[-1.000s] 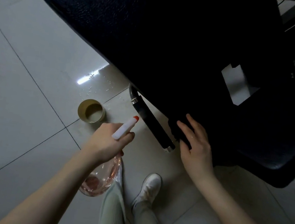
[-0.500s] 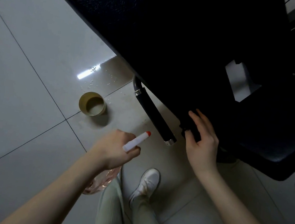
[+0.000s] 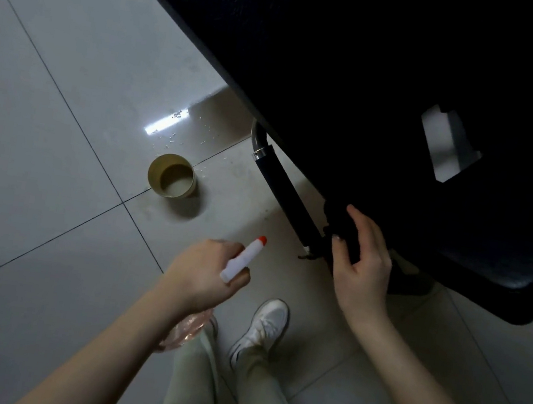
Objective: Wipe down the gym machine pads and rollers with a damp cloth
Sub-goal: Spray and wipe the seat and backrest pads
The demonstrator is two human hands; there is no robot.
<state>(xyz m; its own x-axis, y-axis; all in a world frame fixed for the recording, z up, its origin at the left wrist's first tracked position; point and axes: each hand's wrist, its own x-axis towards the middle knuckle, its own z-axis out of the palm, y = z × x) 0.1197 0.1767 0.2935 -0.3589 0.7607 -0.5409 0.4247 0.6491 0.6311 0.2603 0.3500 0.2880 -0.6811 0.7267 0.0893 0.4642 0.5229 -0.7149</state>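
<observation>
A large black padded gym machine pad (image 3: 313, 54) fills the upper right of the view, with water droplets on its top. Under its edge a black handle grip (image 3: 283, 194) with chrome ends slants down. My right hand (image 3: 360, 269) grips a dark cloth (image 3: 340, 226) at the pad's lower edge, beside the handle's near end. My left hand (image 3: 203, 275) holds a spray bottle (image 3: 243, 258) with a white nozzle and red tip; its clear pinkish body (image 3: 187, 329) hangs below the wrist.
A round tan cup-like container (image 3: 172, 175) stands on the grey tiled floor (image 3: 45, 136), with wet spray marks (image 3: 179, 128) near it. My legs and a white shoe (image 3: 262, 329) are below. A white label (image 3: 444, 143) sits on the dark machine frame.
My right hand has slid with the cloth along the pad's lower edge toward the handle's near end. The left hand with the spray bottle has drifted right. The view has shifted.
</observation>
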